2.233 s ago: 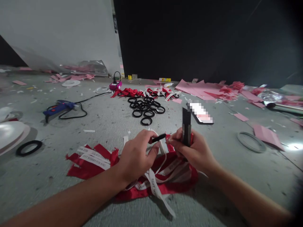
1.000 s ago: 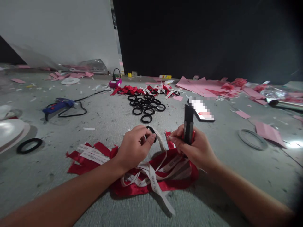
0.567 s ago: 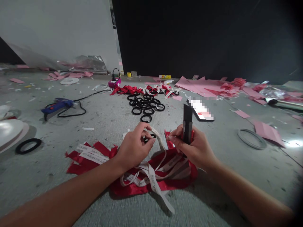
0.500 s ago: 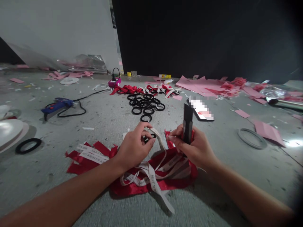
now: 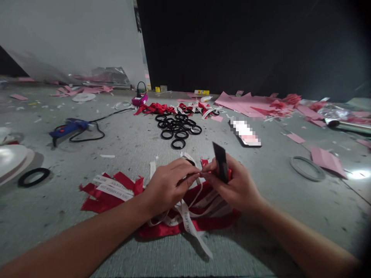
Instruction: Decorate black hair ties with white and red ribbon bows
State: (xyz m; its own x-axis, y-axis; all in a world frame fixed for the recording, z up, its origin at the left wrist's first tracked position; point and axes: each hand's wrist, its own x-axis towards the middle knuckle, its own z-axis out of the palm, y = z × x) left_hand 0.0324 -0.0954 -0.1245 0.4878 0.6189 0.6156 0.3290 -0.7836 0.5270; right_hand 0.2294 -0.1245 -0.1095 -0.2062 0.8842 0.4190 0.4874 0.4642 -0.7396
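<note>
My left hand [image 5: 172, 183] is closed around a black ring [image 5: 189, 162], mostly hidden by the fingers, with white ribbon [image 5: 152, 168] beside it. Its fingertips meet those of my right hand [image 5: 236, 179], which grips a black cutter [image 5: 220, 160] upright against the palm. What is pinched between the fingertips is too small to tell. Under both hands lie red ribbons [image 5: 162, 230] and white printed ribbons [image 5: 188, 224], their cut ends [image 5: 116, 189] fanned out at the left.
Several black rings [image 5: 181, 134] lie ahead, with red and white bows [image 5: 156, 109] behind. A phone [image 5: 246, 133] is at right, near pink paper [image 5: 237, 104] and a grey ring [image 5: 307, 168]. At left are a blue glue gun [image 5: 69, 128] and a black ring [image 5: 34, 177].
My left hand has moved right with the black ring, so its fingertips now touch those of my right hand. The cutter in my right hand has tilted and shifted left.
</note>
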